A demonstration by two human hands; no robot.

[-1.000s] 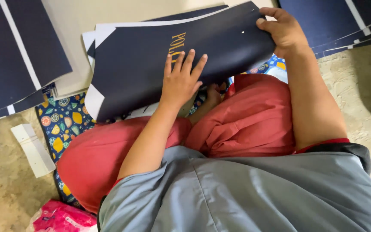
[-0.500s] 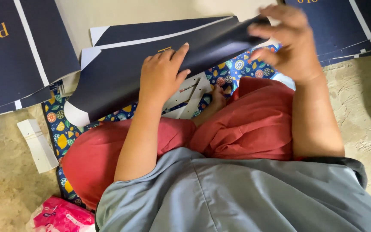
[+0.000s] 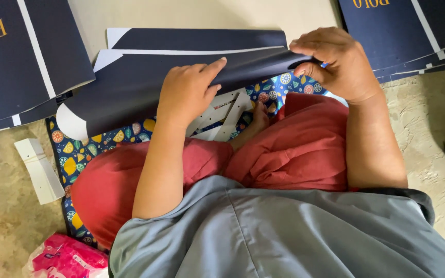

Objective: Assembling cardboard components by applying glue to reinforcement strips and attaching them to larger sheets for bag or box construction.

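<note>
While I sit cross-legged on the floor point(image 3: 6, 226), my left hand point(image 3: 186, 92) presses flat, fingers spread, on a dark navy card sheet point(image 3: 130, 98) that curves over my lap, and my right hand point(image 3: 336, 64) has its grip closed on the sheet's far right edge, thumb beneath and fingers curled over the top. That sheet lies across my knees and the patterned mat, its white-backed corner point(image 3: 73, 121) curling up at the left. Just behind it, a second navy sheet point(image 3: 197, 40) lies flat on the floor, a thin white border showing along its near edge. Under the held sheet a white die-cut card piece point(image 3: 222, 116) peeks out beside my bare foot point(image 3: 258, 116). I wear red trousers point(image 3: 294, 149) and a grey shirt point(image 3: 284, 237). The mat point(image 3: 78, 149) beneath me is dark blue with bright fruit slices printed on it. Stacks of similar navy sheets with gold lettering sit at the upper left point(image 3: 21, 62) and upper right point(image 3: 403, 31). A folded white card strip point(image 3: 39, 170) lies on the floor left of the mat, and a pink plastic packet point(image 3: 65, 257) rests near my left knee.
</note>
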